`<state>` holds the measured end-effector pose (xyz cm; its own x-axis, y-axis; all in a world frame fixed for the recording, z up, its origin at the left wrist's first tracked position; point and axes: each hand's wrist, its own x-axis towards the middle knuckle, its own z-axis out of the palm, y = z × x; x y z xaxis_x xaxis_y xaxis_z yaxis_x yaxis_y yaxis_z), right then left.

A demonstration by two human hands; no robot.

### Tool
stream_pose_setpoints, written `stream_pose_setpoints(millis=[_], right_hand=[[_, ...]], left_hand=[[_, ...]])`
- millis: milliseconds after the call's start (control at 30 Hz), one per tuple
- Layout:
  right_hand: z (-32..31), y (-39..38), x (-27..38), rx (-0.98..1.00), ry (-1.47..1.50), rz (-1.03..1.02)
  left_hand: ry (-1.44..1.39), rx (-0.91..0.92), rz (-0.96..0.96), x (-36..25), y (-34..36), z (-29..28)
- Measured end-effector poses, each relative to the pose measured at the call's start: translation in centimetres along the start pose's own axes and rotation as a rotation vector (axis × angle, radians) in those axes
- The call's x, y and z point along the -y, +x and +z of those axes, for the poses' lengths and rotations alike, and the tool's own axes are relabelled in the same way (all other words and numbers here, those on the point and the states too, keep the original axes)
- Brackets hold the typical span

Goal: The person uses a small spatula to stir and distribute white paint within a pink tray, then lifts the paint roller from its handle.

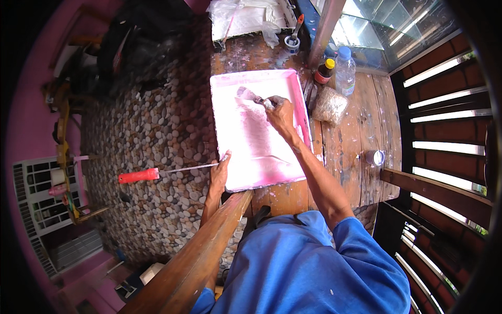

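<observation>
My right hand [278, 110] is closed on a paintbrush [258, 100], whose pale, paint-smeared bristles lie over the inside of a white tray [304, 125] streaked with pink paint. At the tray's lower left edge, my left hand [222, 167] grips the rim, its fingers bent around a thin metal rod [188, 167] as well. The rod runs out to the left, ending in a red handle [137, 176] beyond the tray's side. Whether the rod continues under my fingers or the tray is hidden.
The wooden table [355, 183] holds a plastic bottle [345, 78], yellow-capped bottle [324, 71], clear bag [329, 107], small can [375, 157], brush in a cup [292, 43] and bagged tray [246, 21]. A wooden rail [183, 267] runs below my left hand; slatted railing [444, 146] stands right.
</observation>
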<state>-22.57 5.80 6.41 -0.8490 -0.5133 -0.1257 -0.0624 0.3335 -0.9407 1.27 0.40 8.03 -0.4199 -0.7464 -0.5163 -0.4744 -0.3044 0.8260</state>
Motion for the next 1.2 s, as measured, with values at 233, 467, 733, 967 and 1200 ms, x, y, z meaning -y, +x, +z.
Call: stream_pose_setpoints(millis=[233,467,733,967,1200], right_hand=[[0.4,1.1,0.8,0.124,0.02,-0.06],[-3.3,0.9,0.3,0.115,-0.092,-0.11],[-0.3,5.7,3.2,0.299,-0.184,-0.241],[-4.0,10.2,5.9,0.476,-0.486,-0.327],[0.4,11.3,7.0,0.518,-0.395,-0.473]], left_hand=[[-0.039,0.005,0.015,-0.3,-0.5,0.6],[-0.043,-0.008,-0.026,0.0,-0.4,0.4],[-0.01,-0.007,0.019,-0.3,-0.4,0.9],[0.098,-0.083,0.034,0.8,-0.1,0.2],[0.038,-0.066,0.039,0.2,0.1,0.7]])
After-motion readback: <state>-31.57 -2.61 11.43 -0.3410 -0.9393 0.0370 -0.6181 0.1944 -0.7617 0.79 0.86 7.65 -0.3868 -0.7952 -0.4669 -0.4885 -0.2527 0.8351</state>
